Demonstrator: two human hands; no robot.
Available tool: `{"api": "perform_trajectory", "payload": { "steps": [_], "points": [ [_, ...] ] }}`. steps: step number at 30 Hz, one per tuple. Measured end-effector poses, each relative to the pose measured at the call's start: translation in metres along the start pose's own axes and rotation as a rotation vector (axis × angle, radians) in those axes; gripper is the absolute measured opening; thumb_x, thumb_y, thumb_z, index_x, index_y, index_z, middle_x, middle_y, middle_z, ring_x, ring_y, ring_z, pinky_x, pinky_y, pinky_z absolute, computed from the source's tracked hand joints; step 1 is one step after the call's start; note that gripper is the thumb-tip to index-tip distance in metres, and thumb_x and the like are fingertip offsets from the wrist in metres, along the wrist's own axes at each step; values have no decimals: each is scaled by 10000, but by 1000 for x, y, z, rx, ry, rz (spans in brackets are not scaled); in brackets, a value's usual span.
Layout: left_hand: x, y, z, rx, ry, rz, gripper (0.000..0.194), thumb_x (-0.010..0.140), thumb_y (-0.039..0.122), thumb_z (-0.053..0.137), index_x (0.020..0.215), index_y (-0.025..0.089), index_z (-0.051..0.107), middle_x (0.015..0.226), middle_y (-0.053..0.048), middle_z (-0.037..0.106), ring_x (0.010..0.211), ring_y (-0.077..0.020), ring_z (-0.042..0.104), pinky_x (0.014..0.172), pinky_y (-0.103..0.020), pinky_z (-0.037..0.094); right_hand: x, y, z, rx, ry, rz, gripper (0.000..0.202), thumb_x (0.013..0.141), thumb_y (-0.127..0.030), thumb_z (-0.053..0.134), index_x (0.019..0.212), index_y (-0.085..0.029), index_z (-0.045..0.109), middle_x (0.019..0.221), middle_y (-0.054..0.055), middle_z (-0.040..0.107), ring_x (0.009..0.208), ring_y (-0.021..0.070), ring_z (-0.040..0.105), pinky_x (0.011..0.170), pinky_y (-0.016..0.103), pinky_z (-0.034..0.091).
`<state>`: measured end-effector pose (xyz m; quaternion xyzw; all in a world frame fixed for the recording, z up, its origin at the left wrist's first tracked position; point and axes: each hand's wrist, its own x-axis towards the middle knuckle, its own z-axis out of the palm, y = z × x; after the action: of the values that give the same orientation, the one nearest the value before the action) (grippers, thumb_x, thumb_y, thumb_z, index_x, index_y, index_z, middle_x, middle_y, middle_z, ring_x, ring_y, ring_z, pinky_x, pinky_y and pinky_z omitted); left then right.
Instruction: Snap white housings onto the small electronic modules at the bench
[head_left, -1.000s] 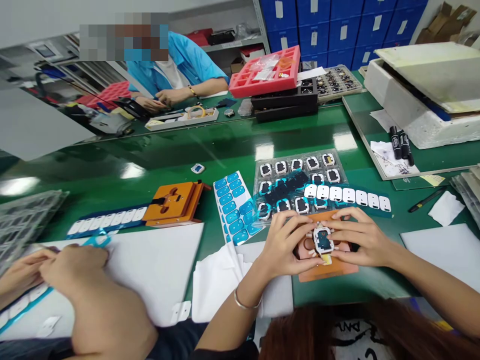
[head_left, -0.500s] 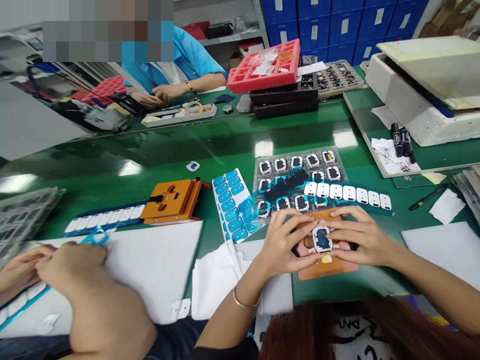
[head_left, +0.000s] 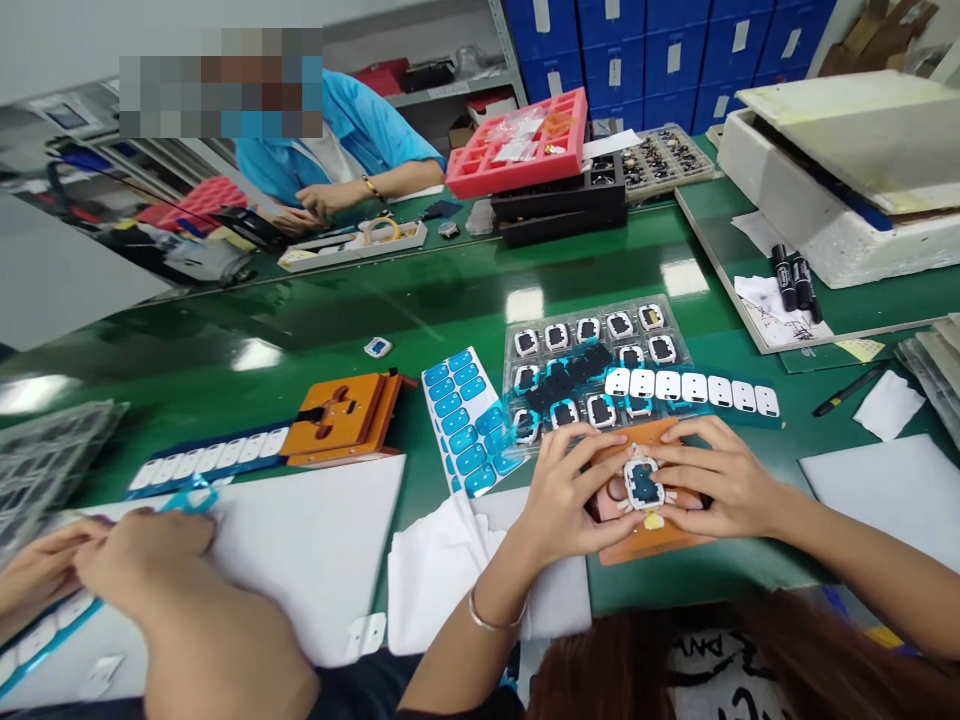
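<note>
Near the front edge of the green surface [head_left: 315, 300], we are pinching a small white-framed part [head_left: 645, 483] between left hand [head_left: 566, 490] and right hand [head_left: 720, 478], pressing it onto an orange fixture [head_left: 652, 540], clear parts tray [head_left: 592, 350] just behind.

Legible text — none. White labels [head_left: 612, 72] on the blue bins [head_left: 660, 50] are too small to read; the marks on the paper [head_left: 772, 312] under the black markers [head_left: 795, 283] are an unreadable scribble.

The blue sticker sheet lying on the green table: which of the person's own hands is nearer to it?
Left. The left hand lies just right of the blue sticker sheet; the right hand is farther right, beyond the small white-framed part.
</note>
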<state>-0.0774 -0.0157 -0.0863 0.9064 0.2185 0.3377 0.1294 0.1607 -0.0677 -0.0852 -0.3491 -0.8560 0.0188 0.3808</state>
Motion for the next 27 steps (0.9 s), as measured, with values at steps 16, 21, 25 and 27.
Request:
{"api": "perform_trajectory", "payload": {
  "steps": [16, 21, 25, 27],
  "points": [
    [0, 1, -3, -50, -75, -63, 505, 810, 475, 775, 1207, 211, 611, 1249, -100, 636, 1145, -301, 462, 923, -492, 438, -3, -1, 2, 62, -42, 56, 144, 895, -273, 675, 1017, -196, 669, 1211, 56, 711, 1075, 281, 576, 860, 455, 500],
    [0, 0, 2, -131, -72, -87, 480, 788, 456, 803, 1159, 218, 612, 1239, -96, 623, 1134, -291, 461, 940, -479, 420, -3, -1, 1, 110, -82, 88, 114, 902, -256, 659, 1004, -206, 665, 1202, 44, 713, 1079, 274, 576, 879, 455, 456],
    [1, 0, 10, -231, 59, -30, 536, 840, 525, 726, 1286, 266, 580, 1268, -91, 586, 1151, -266, 450, 1006, -468, 384, -5, 2, 3, 186, -85, 165, 290, 884, -297, 689, 1154, -232, 605, 1164, 75, 691, 1127, 278, 574, 915, 459, 442],
    [1, 1, 14, -224, 40, -12, 643, 832, 605, 676, 1377, 295, 534, 1333, -103, 542, 1200, -279, 411, 1038, -479, 354, -7, 4, 5, 245, -83, 213, 381, 855, -372, 736, 1166, -232, 564, 1149, 94, 664, 1128, 274, 581, 920, 450, 455]
  ]
}}
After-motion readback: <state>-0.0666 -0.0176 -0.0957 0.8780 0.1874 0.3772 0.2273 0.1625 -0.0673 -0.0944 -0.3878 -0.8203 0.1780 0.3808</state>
